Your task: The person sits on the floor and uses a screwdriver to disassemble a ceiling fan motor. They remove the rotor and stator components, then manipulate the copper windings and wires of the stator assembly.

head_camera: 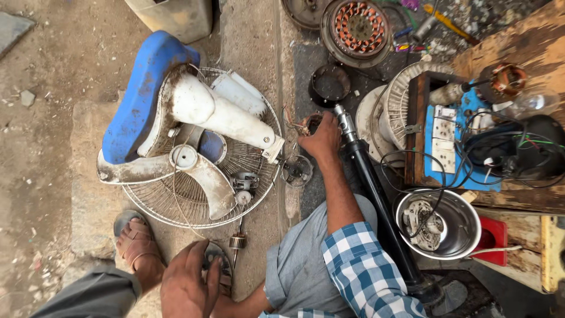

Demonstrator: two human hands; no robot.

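**Fan motor in pieces, hands on two of its parts**

Looks like the strip-down stage of a fan motor. Right hand [321, 140] reaches forward, fingers curled down over a small wound stator [306, 122] with loose wires, apparently gripping it, though the palm hides the hold. Left hand [189, 285] lies low by the sandalled foot [136, 242], fingers loosely spread and laid flat over a round metal end cover [220, 257], pressing rather than grasping.

Stator on the ground just beside the top of the black tube [376, 197] and just right of the wire fan guard [165, 206], which bears the white blades [206, 176]. Rotor on its shaft [238, 240] upright-looking between guard and left hand, near the cover but apart from the right hand. Small round plate [296, 169] just below the right hand.

As a judgement: next move calls for a firm lift of the stator without snagging its wires, and care not to knock the rotor.
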